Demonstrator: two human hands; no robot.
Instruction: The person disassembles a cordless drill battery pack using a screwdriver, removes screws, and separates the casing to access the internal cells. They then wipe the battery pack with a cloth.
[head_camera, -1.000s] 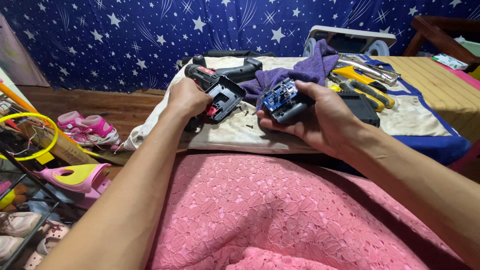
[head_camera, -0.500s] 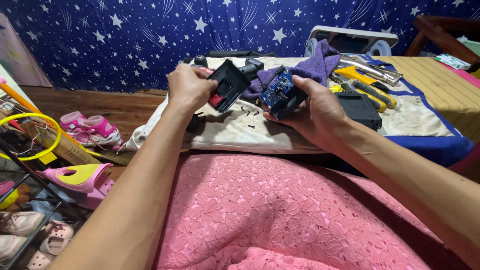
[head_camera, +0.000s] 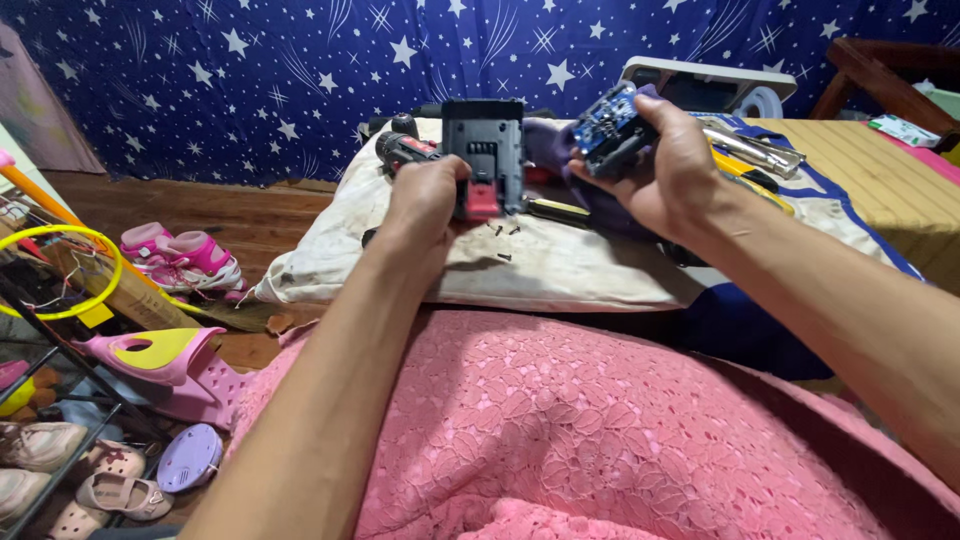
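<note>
While the head camera looks down over a pink lace cloth (head_camera: 600, 430), the left hand (head_camera: 425, 200) is clamped on a black battery-pack shell (head_camera: 483, 150) with a red catch, held upright above a stained white cloth (head_camera: 560, 265). At two o'clock from it, well apart, the right hand (head_camera: 665, 170) grips a blue circuit board (head_camera: 605, 125) seated on a dark block, tilted toward the shell without touching it. Small dark screws (head_camera: 503, 232) lie loose on the white cloth just below the shell. Behind the shell, at eleven o'clock, rests a black and red drill (head_camera: 405, 148). At eight o'clock from the hands, a black shoe rack (head_camera: 60, 350) holds pale sandals (head_camera: 110, 490) on its lower tier; pink shoes (head_camera: 180, 255) stand on the floor beyond it.
</note>
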